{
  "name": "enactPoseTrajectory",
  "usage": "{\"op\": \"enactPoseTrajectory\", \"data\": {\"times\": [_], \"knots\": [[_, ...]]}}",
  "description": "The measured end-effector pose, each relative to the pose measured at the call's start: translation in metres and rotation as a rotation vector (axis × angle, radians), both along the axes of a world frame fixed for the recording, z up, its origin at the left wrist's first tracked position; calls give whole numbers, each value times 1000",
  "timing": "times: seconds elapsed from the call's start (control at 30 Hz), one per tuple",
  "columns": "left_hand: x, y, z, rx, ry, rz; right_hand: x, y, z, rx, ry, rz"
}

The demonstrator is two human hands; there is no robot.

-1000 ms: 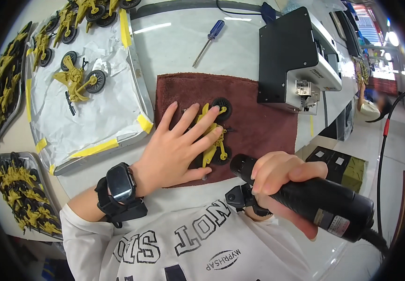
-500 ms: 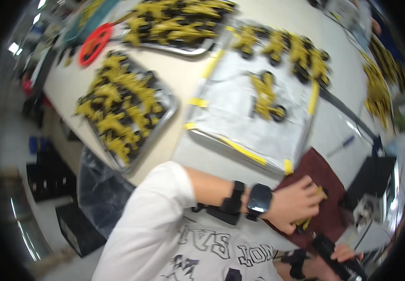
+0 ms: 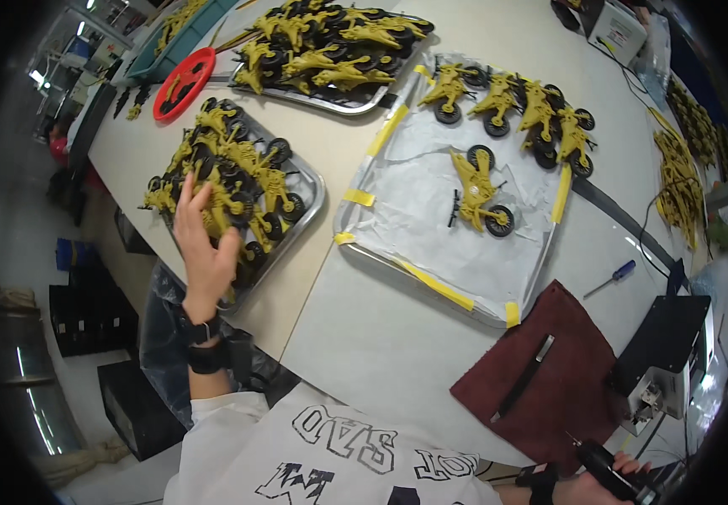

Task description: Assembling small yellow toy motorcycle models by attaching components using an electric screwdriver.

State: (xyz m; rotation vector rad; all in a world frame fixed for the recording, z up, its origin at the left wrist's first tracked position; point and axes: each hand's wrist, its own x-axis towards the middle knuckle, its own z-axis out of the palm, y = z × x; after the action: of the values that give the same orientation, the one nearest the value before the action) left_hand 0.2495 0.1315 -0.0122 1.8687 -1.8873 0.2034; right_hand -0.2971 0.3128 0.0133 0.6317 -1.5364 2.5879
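Observation:
My left hand [image 3: 203, 252] is over the near left metal tray [image 3: 312, 202], fingers stretched apart among the yellow toy motorcycles [image 3: 250, 181] heaped there. Its fingertips reach down to the toys, and no toy is clearly gripped. At the lower right, my right hand [image 3: 624, 467] is wrapped round a black electric screwdriver [image 3: 601, 465], its thin bit pointing up and left over the dark red cloth [image 3: 578, 345]. A slim black and silver pen-like tool [image 3: 524, 379] lies slantwise on that cloth.
A paper-lined tray [image 3: 414, 194] edged with yellow tape holds one motorcycle [image 3: 477, 189] in the middle and several along its far edge. Behind stand another full tray [image 3: 330, 50] and a red round dish [image 3: 184, 84]. A blue-handled screwdriver [image 3: 612, 278] lies near a black-panelled device [image 3: 662, 345].
My left hand has left the cloth and swung across to the left tray. The yellow piece beneath it is gone from the cloth, where the slim tool now shows. My right hand keeps its screwdriver.

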Motion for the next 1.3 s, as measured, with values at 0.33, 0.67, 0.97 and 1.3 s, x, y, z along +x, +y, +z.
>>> {"op": "enactPoseTrajectory", "data": {"times": [0.33, 0.67, 0.97, 1.3], "knots": [[-186, -59, 63, 144, 13, -860, 5, 4, -19, 236, 97, 20], [-217, -138, -22, 365, 26, -913, 31, -6, -25, 329, 338, 159], [-254, -52, 5, 978, 1312, -839, 23, -17, -27, 299, 219, 11], [-327, 11, -21, 973, 660, -1016, 20, -16, -27, 321, 170, -56]]}}
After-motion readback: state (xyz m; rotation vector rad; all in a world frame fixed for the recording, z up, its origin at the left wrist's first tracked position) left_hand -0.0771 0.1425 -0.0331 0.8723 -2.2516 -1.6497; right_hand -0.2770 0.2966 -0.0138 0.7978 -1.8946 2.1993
